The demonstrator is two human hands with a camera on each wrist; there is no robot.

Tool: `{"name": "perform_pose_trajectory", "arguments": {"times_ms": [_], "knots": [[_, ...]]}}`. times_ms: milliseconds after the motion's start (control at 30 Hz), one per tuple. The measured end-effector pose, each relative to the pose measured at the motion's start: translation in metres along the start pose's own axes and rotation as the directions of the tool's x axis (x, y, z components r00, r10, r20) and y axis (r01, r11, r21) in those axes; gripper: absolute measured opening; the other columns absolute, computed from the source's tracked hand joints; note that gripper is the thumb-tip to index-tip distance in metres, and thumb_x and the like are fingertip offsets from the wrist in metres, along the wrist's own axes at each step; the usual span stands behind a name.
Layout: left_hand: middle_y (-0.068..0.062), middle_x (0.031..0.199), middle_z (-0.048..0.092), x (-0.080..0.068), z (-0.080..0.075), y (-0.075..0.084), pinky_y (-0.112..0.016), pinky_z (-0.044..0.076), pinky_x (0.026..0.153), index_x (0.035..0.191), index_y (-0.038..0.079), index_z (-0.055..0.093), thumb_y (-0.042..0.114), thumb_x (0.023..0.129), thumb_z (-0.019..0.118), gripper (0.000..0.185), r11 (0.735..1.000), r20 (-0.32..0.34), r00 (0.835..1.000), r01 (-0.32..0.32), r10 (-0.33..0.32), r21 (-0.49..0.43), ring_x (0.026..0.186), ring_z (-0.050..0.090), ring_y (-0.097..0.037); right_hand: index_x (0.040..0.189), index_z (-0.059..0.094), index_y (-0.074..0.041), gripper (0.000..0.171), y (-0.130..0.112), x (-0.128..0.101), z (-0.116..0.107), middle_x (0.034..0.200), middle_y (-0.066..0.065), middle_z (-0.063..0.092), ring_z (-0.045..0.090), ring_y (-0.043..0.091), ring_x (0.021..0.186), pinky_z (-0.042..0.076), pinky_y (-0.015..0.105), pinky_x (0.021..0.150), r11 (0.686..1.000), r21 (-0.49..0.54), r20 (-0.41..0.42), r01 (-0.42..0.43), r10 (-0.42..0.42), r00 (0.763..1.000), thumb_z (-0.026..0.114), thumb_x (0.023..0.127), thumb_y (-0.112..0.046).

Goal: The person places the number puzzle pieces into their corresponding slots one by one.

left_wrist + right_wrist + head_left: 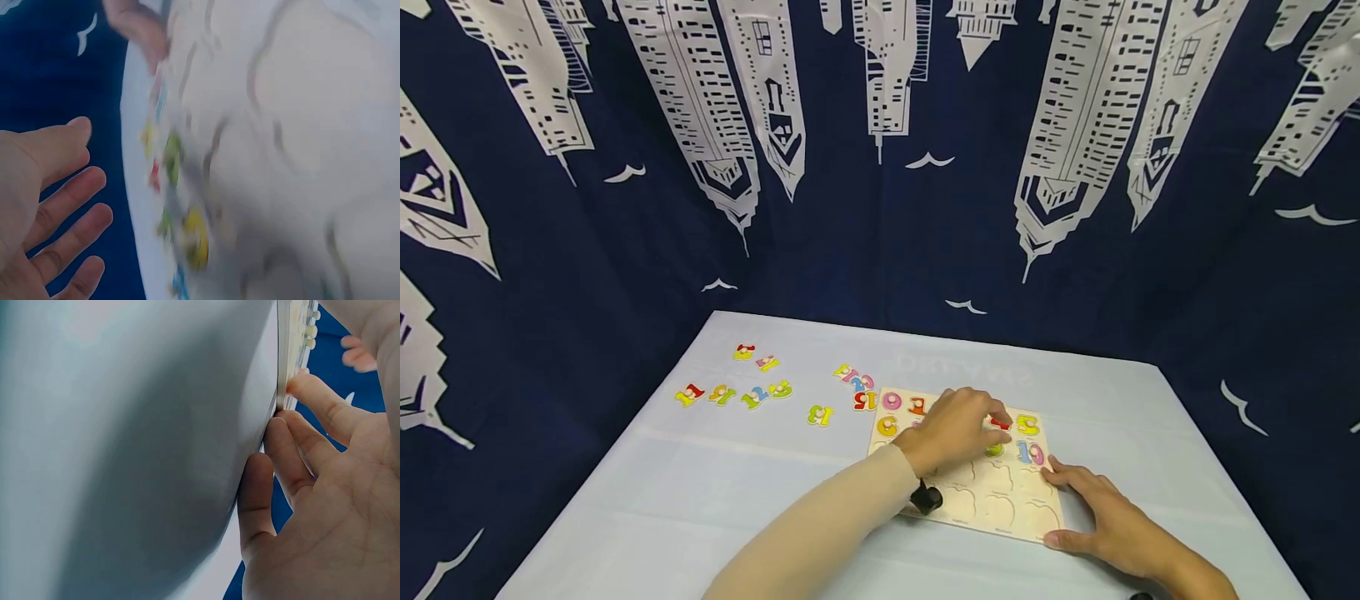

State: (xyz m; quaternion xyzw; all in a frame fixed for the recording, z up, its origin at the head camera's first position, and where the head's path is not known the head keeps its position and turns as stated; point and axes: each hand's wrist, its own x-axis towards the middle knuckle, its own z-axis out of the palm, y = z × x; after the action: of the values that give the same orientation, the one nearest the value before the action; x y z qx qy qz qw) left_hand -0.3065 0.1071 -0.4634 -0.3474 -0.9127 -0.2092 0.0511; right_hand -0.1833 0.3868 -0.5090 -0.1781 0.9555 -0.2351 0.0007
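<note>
A light wooden number puzzle board (pixel 1000 479) lies on the table, with coloured number pieces in its upper rows and bare recesses lower down. My left hand (pixel 958 425) reaches over the board's upper part and hides some of it. Its thumb and fingers are parted above a red piece (pixel 1000 422) and a green piece (pixel 995 450). Nothing is between those fingers in the left wrist view. A yellow 5 (pixel 1027 425) and a blue and pink 10 (pixel 1031 453) sit close by. My right hand (pixel 1105 517) touches the board's right edge with thumb and fingers spread.
Loose number pieces lie on the white table left of the board, among them a green 13 (pixel 821 415) and a red and yellow 11 (pixel 688 394). A red 15 (pixel 865 402) is right by the board's upper left corner. Dark patterned cloth (pixel 880 242) hangs behind.
</note>
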Motion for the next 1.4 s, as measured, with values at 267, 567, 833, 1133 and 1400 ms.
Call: {"name": "perform_pose_trajectory", "arguments": {"times_ms": [267, 567, 833, 1133, 1400], "knots": [[0.012, 0.126, 0.088, -0.030, -0.035, -0.046, -0.040, 0.060, 0.112, 0.128, 0.026, 0.090, 0.037, 0.110, 0.084, 0.022, 1.000, -0.110, 0.994, 0.020, -0.020, -0.004, 0.125, 0.080, -0.016, 0.155, 0.069, -0.021, 0.087, -0.001, 0.003, -0.003, 0.177, 0.015, 0.059, 0.057, 0.043, 0.150, 0.035, 0.005, 0.108, 1.000, 0.003, 0.016, -0.025, 0.025, 1.000, 0.101, 0.082, -0.057], [0.001, 0.120, 0.089, -0.087, -0.064, -0.118, -0.050, 0.062, 0.112, 0.123, 0.018, 0.091, 0.027, 0.108, 0.086, 0.018, 0.992, -0.223, 0.967, 0.115, -0.122, -0.045, 0.122, 0.082, -0.027, 0.156, 0.068, -0.023, 0.089, 0.001, 0.000, 0.002, 0.177, 0.014, 0.059, 0.057, 0.039, 0.149, 0.040, 0.008, 0.108, 0.999, -0.016, 0.025, -0.051, 0.051, 0.998, 0.102, 0.081, -0.058], [-0.007, 0.125, 0.088, -0.147, -0.095, -0.188, -0.053, 0.066, 0.106, 0.122, 0.014, 0.090, 0.024, 0.106, 0.088, 0.019, 0.949, -0.276, 0.910, 0.313, -0.308, -0.028, 0.118, 0.082, -0.032, 0.155, 0.068, -0.026, 0.087, 0.005, -0.001, 0.005, 0.175, 0.013, 0.060, 0.056, 0.036, 0.149, 0.030, 0.002, 0.107, 1.000, 0.008, -0.019, -0.018, 0.018, 1.000, 0.102, 0.081, -0.056], [-0.021, 0.134, 0.083, -0.226, -0.136, -0.258, -0.064, 0.061, 0.103, 0.124, 0.010, 0.089, 0.022, 0.106, 0.086, 0.022, 0.857, -0.340, 0.799, 0.513, -0.496, -0.043, 0.119, 0.078, -0.042, 0.154, 0.069, -0.023, 0.087, 0.003, -0.001, 0.005, 0.176, 0.014, 0.059, 0.055, 0.044, 0.150, 0.024, -0.001, 0.106, 0.999, 0.040, -0.015, -0.021, 0.022, 1.000, 0.103, 0.081, -0.055], [-0.031, 0.135, 0.074, -0.268, -0.152, -0.296, -0.066, 0.057, 0.103, 0.134, 0.001, 0.083, 0.023, 0.102, 0.090, 0.039, 0.766, -0.259, 0.730, 0.640, -0.632, -0.064, 0.122, 0.070, -0.047, 0.155, 0.069, -0.024, 0.088, 0.002, 0.000, 0.005, 0.177, 0.013, 0.059, 0.053, 0.030, 0.147, 0.028, 0.001, 0.106, 1.000, 0.011, -0.017, -0.029, 0.029, 0.999, 0.103, 0.080, -0.055]]}}
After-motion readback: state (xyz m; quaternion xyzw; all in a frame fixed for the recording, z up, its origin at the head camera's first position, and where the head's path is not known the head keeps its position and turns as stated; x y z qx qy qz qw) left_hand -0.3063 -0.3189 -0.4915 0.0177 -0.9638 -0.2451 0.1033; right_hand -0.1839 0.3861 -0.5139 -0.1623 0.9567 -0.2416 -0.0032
